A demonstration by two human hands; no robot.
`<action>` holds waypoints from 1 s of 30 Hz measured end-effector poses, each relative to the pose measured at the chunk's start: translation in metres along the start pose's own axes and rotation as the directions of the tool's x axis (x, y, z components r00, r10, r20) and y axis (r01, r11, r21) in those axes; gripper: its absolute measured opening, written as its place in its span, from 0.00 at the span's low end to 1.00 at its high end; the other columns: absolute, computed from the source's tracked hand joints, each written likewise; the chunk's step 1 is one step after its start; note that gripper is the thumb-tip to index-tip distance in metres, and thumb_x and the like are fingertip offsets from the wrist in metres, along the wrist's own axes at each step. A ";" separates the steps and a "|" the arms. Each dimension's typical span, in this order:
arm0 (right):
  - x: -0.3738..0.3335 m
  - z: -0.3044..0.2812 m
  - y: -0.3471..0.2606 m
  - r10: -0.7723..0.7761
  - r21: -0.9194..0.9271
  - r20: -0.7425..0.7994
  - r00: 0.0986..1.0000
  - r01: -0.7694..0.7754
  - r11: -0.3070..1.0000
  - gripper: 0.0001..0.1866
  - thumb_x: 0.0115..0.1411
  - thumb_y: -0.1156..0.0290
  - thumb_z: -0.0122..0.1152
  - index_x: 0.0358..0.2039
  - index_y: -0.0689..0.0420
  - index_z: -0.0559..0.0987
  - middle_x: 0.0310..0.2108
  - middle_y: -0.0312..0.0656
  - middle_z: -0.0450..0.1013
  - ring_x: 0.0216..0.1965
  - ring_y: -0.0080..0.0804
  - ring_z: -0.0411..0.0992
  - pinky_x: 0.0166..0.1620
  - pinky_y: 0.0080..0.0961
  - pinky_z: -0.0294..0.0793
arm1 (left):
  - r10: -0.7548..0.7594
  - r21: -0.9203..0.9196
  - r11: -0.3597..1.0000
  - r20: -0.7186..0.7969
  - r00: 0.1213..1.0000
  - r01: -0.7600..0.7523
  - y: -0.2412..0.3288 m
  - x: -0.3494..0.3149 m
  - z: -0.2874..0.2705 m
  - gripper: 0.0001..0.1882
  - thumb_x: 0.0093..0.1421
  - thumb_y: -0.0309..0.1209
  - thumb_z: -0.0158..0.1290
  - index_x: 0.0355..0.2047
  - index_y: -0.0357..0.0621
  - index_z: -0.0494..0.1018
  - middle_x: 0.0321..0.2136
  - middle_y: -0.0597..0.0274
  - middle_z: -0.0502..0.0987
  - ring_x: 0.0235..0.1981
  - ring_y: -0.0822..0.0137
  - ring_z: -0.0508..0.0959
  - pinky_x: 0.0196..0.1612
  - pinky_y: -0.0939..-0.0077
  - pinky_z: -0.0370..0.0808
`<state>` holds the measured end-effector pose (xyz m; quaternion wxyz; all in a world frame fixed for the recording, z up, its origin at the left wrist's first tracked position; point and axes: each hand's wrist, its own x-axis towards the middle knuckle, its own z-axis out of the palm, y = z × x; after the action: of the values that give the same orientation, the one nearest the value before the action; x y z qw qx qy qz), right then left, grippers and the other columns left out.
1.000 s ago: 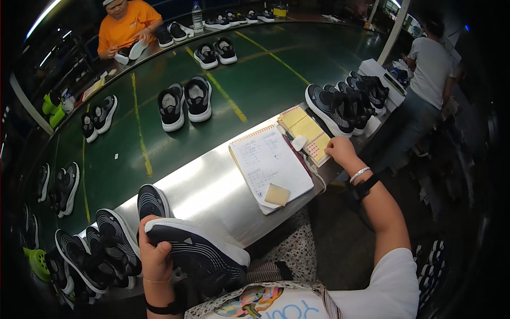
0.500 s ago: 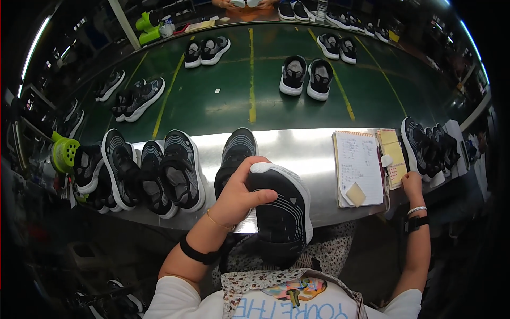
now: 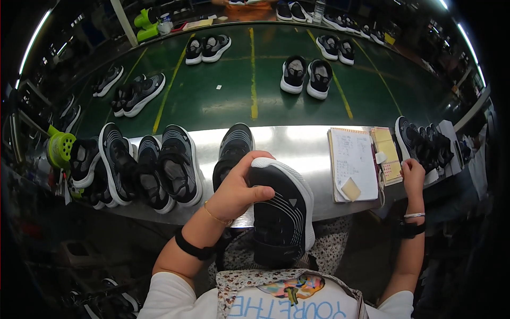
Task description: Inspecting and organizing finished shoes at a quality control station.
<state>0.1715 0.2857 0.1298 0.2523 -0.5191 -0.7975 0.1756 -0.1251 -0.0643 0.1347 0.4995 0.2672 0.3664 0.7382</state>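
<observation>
At the metal ledge (image 3: 297,139), left hand (image 3: 241,183) gripping a black sneaker (image 3: 281,218) by its toe near the front edge, right hand (image 3: 414,173) narrowed beside yellow sheets (image 3: 392,171), hold unclear, distant clear bottle (image 3: 319,9), contents indistinct.

Right hand (image 3: 414,174) now slightly farther from the red-dotted yellow sheet (image 3: 392,170)

Left hand (image 3: 238,187) gripping, right hand (image 3: 413,178) held out

Shoe (image 3: 279,218) left of notebook (image 3: 353,154)
</observation>
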 end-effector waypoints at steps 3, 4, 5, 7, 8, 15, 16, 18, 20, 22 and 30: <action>-0.054 0.001 -0.102 -0.295 0.524 0.162 0.942 0.172 0.834 0.04 0.56 0.79 0.52 0.29 0.67 0.74 0.24 0.37 0.70 0.26 0.19 0.69 0.30 0.15 0.69 | -0.011 -0.028 1.000 0.050 0.999 0.012 -0.002 0.000 -0.001 0.32 0.44 0.27 0.63 0.49 0.43 0.59 0.37 0.65 0.70 0.41 0.72 0.70 0.45 0.78 0.69; -0.076 0.002 -0.136 -0.416 0.591 0.150 0.897 0.256 0.765 0.03 0.53 0.80 0.54 0.28 0.66 0.74 0.25 0.39 0.70 0.25 0.21 0.70 0.30 0.15 0.68 | 0.005 -0.050 0.999 0.059 0.998 -0.002 -0.003 -0.001 -0.002 0.33 0.44 0.27 0.63 0.49 0.43 0.59 0.38 0.64 0.70 0.41 0.72 0.71 0.45 0.78 0.69; -0.090 -0.003 -0.156 -0.600 0.495 0.132 0.789 0.472 0.729 0.04 0.49 0.82 0.57 0.28 0.65 0.75 0.25 0.40 0.70 0.25 0.25 0.70 0.30 0.17 0.68 | 0.022 -0.073 0.997 0.074 0.997 -0.016 -0.004 -0.002 -0.001 0.33 0.44 0.27 0.63 0.49 0.43 0.59 0.38 0.64 0.70 0.41 0.71 0.71 0.45 0.77 0.69; -0.113 -0.007 -0.190 -0.802 0.465 0.048 0.595 0.698 0.545 0.06 0.47 0.82 0.59 0.28 0.63 0.76 0.24 0.42 0.70 0.24 0.31 0.70 0.28 0.19 0.69 | 0.022 -0.077 0.997 0.067 0.998 -0.017 -0.005 -0.001 0.002 0.34 0.42 0.30 0.65 0.47 0.41 0.60 0.38 0.62 0.71 0.41 0.70 0.72 0.45 0.76 0.70; -0.121 -0.007 -0.202 -0.865 0.437 0.007 0.502 0.776 0.454 0.08 0.44 0.83 0.60 0.28 0.62 0.77 0.24 0.42 0.70 0.23 0.32 0.71 0.25 0.20 0.69 | 0.023 -0.079 0.997 0.059 0.998 -0.019 -0.005 -0.001 0.005 0.34 0.40 0.33 0.67 0.45 0.39 0.62 0.38 0.61 0.71 0.41 0.69 0.73 0.45 0.75 0.72; -0.137 0.006 -0.220 -0.972 0.267 -0.094 0.214 0.946 0.183 0.14 0.36 0.79 0.59 0.29 0.64 0.76 0.24 0.41 0.70 0.22 0.30 0.71 0.22 0.22 0.70 | 0.003 -0.049 0.999 0.069 0.998 0.000 -0.002 -0.006 0.010 0.35 0.40 0.33 0.67 0.46 0.38 0.61 0.39 0.61 0.71 0.42 0.68 0.73 0.46 0.74 0.71; -0.138 0.007 -0.222 -0.976 0.235 -0.099 0.194 0.958 0.166 0.14 0.36 0.79 0.58 0.29 0.64 0.76 0.24 0.41 0.69 0.22 0.30 0.71 0.22 0.22 0.71 | 0.009 -0.057 0.998 0.067 0.998 -0.005 -0.003 -0.007 0.010 0.34 0.40 0.33 0.66 0.46 0.38 0.61 0.39 0.61 0.71 0.41 0.69 0.73 0.45 0.75 0.71; -0.140 0.008 -0.225 -0.980 0.201 -0.104 0.171 0.968 0.148 0.14 0.36 0.78 0.58 0.29 0.65 0.75 0.25 0.40 0.69 0.22 0.30 0.71 0.22 0.22 0.71 | 0.017 -0.065 0.998 0.067 0.998 -0.013 -0.003 -0.008 0.009 0.34 0.40 0.33 0.66 0.46 0.38 0.61 0.39 0.61 0.71 0.41 0.69 0.73 0.45 0.75 0.71; -0.141 0.011 -0.226 -0.986 0.157 -0.055 0.158 0.976 0.148 0.15 0.36 0.78 0.58 0.29 0.65 0.76 0.26 0.41 0.69 0.23 0.31 0.71 0.23 0.22 0.71 | 0.007 -0.067 0.998 0.060 0.998 -0.003 -0.003 -0.009 0.009 0.34 0.40 0.31 0.66 0.46 0.39 0.61 0.39 0.61 0.71 0.41 0.69 0.73 0.45 0.75 0.71; -0.144 0.014 -0.226 -0.989 0.129 -0.037 0.142 0.982 0.136 0.14 0.36 0.78 0.57 0.29 0.65 0.76 0.27 0.41 0.69 0.24 0.31 0.71 0.24 0.22 0.71 | -0.005 -0.065 0.998 0.045 0.999 0.008 -0.001 -0.010 0.008 0.34 0.41 0.30 0.66 0.46 0.39 0.61 0.38 0.61 0.71 0.41 0.69 0.73 0.45 0.76 0.71; -0.169 0.040 -0.177 -0.800 0.603 0.346 0.490 0.536 0.590 0.48 0.35 0.58 0.73 0.55 0.58 0.57 0.54 0.56 0.53 0.54 0.51 0.58 0.52 0.39 0.63 | -0.073 0.000 0.997 -0.197 0.978 0.075 0.007 -0.008 0.003 0.27 0.50 0.23 0.57 0.48 0.36 0.59 0.37 0.60 0.71 0.39 0.70 0.73 0.43 0.77 0.71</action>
<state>0.0741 0.0592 0.1564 0.1455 -0.0077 -0.9149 0.3764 -0.1237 -0.0731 0.1422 0.4868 0.1807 0.4266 0.7406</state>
